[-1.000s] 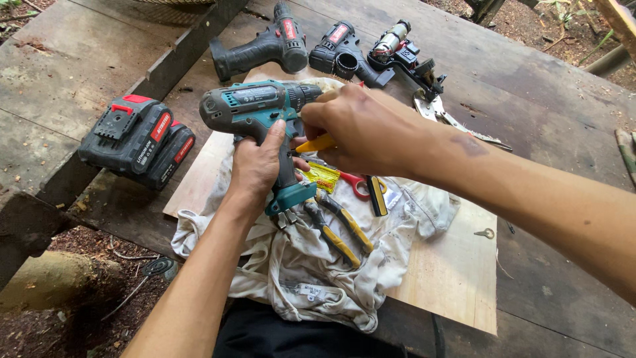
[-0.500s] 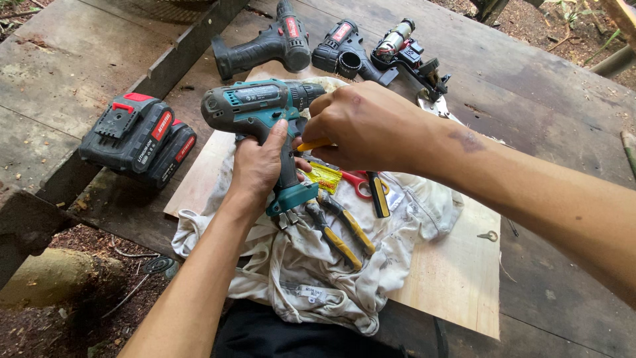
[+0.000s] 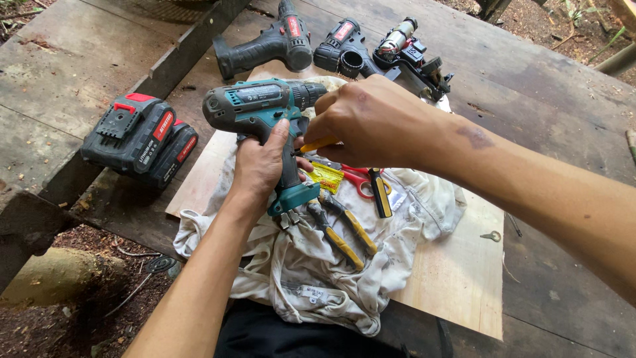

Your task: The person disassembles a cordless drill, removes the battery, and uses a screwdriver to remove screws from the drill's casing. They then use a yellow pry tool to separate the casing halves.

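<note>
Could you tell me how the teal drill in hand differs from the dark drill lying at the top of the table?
The teal drill is gripped at the handle by the left hand, off the table; the dark drill lies on the boards, untouched. The teal one's body is teal and grey; the dark one's is dark grey with a red patch. The right hand works at the teal drill only. Both are pistol-shaped.

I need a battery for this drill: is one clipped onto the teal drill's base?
No: the teal drill has a bare base; the two battery packs lie apart on the table.
</note>
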